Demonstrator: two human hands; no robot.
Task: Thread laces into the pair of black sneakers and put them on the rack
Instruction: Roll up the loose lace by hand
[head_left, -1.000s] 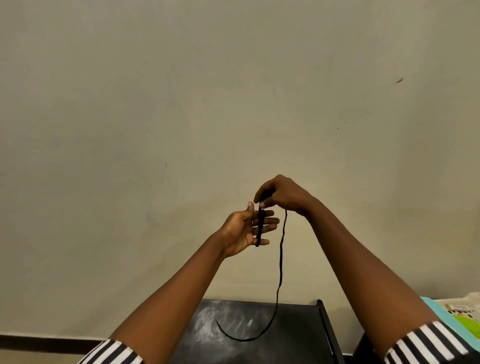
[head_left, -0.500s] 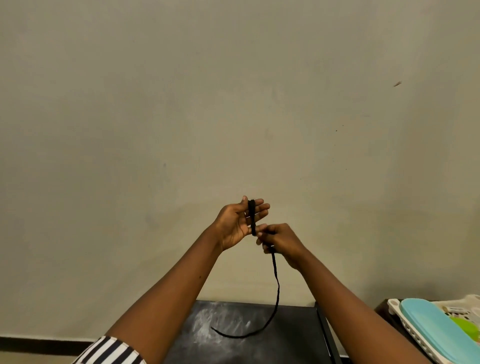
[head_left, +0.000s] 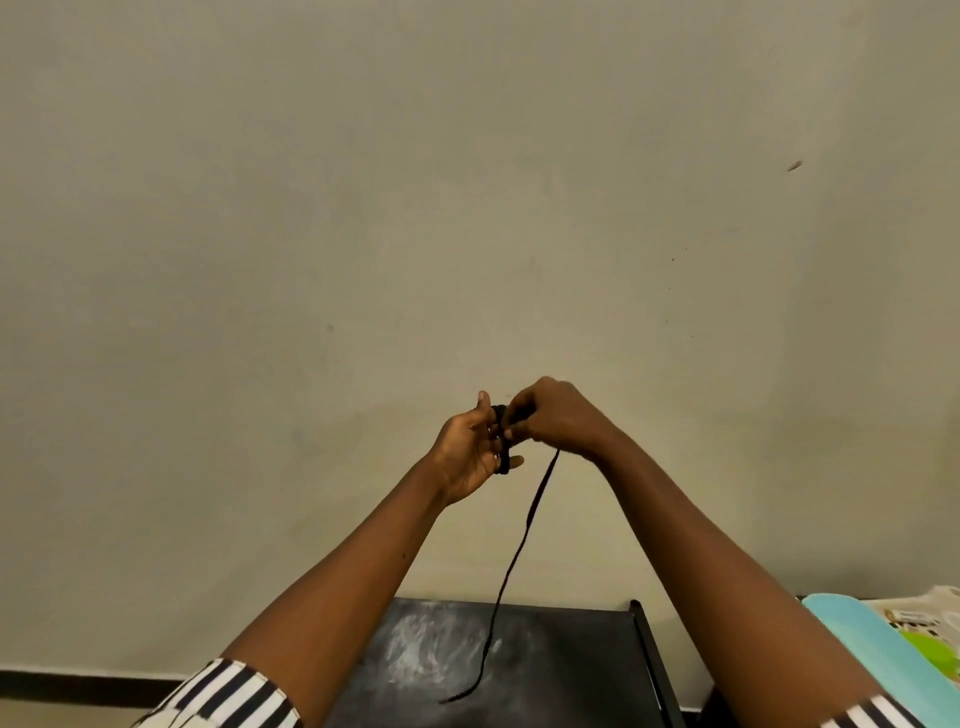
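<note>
While the left hand (head_left: 467, 452) holds its fingers straight with black lace (head_left: 519, 551) wound round them, the right hand (head_left: 556, 415) pinches the lace. Its loose end hangs onto the black table (head_left: 571, 675).

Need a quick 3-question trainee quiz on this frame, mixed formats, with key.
1. True or false: the lace is threaded through a sneaker.
2. Which hand has the lace wound round its fingers? A. left hand B. right hand
3. Fill in: the lace's loose end hangs over the black ____.

Key: 1 false, no sneaker in view; 2 A; 3 rack.
</note>
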